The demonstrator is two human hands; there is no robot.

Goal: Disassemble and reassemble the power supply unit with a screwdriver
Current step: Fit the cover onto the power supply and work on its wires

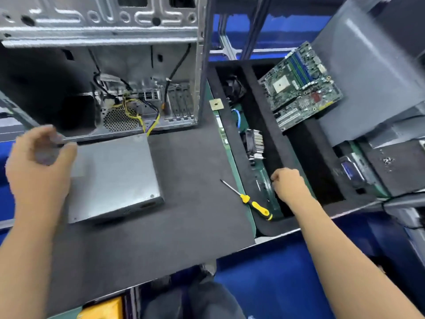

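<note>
- The power supply, a plain grey metal box, is seen lying flat on the black mat of the table at centre left of the frame, out of the open computer case that stands behind it at upper left.
- Yellow and black wires are seen running from the box's far edge back into the case.
- The left hand is held over the box's near-left corner, fingers loosely curled and apart; nothing is gripped, though motion blur leaves it unclear whether the box is touched.
- The right hand is lowered into the black tray at centre right, fingers curled under; whether anything is held there cannot be told.
- The screwdriver, yellow and black in the handle, is left lying untouched at the mat's right edge, just beside the right hand.
- A circuit board is propped in the tray at upper right, with a cooler below it.
- The step in hand is judged to be between removal and refitting: next, the screwdriver would need to be picked up and the box steadied.
</note>
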